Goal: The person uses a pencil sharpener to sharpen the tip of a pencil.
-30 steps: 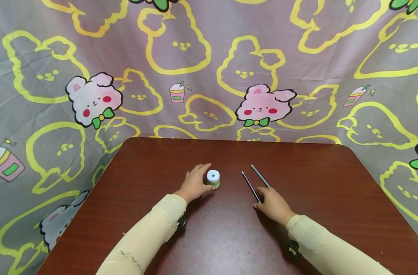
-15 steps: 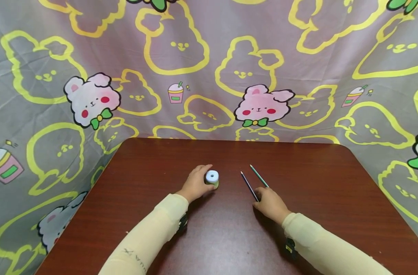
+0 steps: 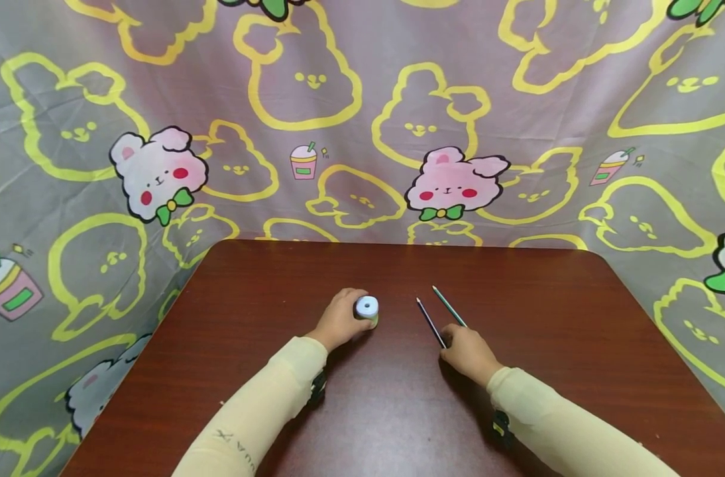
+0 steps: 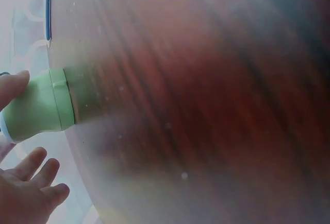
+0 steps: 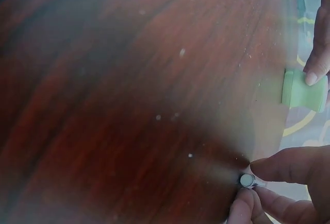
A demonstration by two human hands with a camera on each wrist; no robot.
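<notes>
Canister [image 3: 368, 314], green with a pale top and a hole in it, stands upright on the table [image 3: 392, 411]; using it as the reference. Left hand [image 3: 340, 319] is on the canister's left side, gripping it: thumb on the wall nearest the person, fingers round the far side. Left wrist view has the thumb on the green wall and three other fingers spread, clear of it. Canister base sits against the tabletop.

Dark pencil [image 3: 429, 321] is right of the canister, apart from it, point facing away from the person. Right hand [image 3: 468, 351], further right and nearer the person than the canister, pinches the dark pencil's back end; right wrist view has that pale round end between thumb and fingers.

Teal pencil [image 3: 449, 307] is right of both canister and dark pencil, roughly parallel to the latter, point also facing away. Its back end goes behind the right hand; can't tell if it's touched.

Pale sleeves [image 3: 267, 397] come in on both sides, nearer the person than the canister. Patterned cloth [image 3: 362, 86] hangs beyond the canister, past the table's far edge.
</notes>
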